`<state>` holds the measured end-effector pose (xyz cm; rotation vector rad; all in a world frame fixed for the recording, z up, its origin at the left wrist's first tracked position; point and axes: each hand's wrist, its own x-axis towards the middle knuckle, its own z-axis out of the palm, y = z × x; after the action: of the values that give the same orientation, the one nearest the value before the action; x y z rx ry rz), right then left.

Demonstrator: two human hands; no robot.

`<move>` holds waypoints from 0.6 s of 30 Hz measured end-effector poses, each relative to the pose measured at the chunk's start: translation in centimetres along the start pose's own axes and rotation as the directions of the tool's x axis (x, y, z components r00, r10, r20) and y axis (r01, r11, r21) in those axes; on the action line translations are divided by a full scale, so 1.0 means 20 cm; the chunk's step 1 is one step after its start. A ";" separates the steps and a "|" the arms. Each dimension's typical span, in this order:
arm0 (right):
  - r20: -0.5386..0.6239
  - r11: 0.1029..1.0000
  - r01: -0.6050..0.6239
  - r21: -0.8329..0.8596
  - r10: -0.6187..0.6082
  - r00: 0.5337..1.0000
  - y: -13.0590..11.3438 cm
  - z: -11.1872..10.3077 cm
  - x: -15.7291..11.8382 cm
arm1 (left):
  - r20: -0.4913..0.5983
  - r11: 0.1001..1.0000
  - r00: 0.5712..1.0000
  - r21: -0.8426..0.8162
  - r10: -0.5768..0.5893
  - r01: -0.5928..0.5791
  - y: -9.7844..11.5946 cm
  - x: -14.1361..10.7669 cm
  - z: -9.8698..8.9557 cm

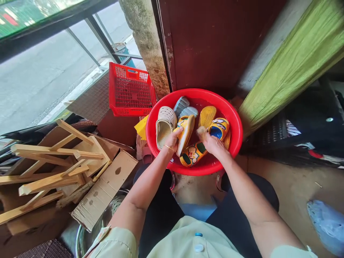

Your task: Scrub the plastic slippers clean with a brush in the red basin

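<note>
Nearest the camera, a pale green shirt front (188,238) with white buttons, then two bare forearms stretched out above dark trousers (158,211). Gripped in the left hand (172,140), fingers curled over its edge, a yellow sandal (185,133), tilted on its side inside a red basin (193,94); a thin gold bangle (168,148) around that wrist. Clenched in the right hand (211,144), fingers closed tightly around it, a small tan brush (201,132), held just above the sandals.

Around both hands, in shallow water in the basin: a cream clog (164,125) just beside the left hand, two grey-blue slippers (182,106) toward the far rim, a yellow slipper (207,116), a blue-and-yellow slipper (219,129) on the right, and a printed yellow sandal (192,154) below the right hand.

Left of the basin, a red crate (130,91). Farther left, wooden slats (51,179) on cardboard (104,190). At the bottom left, a steel pot (83,243). Behind the basin, a dark red door (212,39). At the upper right, a green cloth (298,61). At the lower right, a blue cloth (325,225).
</note>
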<state>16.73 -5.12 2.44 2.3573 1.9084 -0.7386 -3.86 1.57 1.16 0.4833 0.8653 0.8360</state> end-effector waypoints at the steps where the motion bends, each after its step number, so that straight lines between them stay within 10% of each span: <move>1: 0.036 1.000 0.005 -0.024 -0.004 0.999 -0.02 0.01 0.00 | 0.001 1.000 1.000 0.021 0.018 -0.018 -0.01 0.01 -0.01; 12: -0.109 1.000 0.007 0.022 -0.004 0.994 -0.02 -0.06 0.00 | -0.244 0.957 0.964 0.236 -0.108 0.167 -0.23 0.15 -0.07; 18: -0.042 0.976 0.218 0.013 -0.217 0.975 -0.12 0.02 -0.17 | -0.254 0.973 0.958 0.151 -0.132 0.174 -0.23 0.19 -0.07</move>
<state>13.79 -7.83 4.00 2.2121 2.2114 -0.7281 -1.54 1.83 -4.54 0.4634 1.1929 0.6880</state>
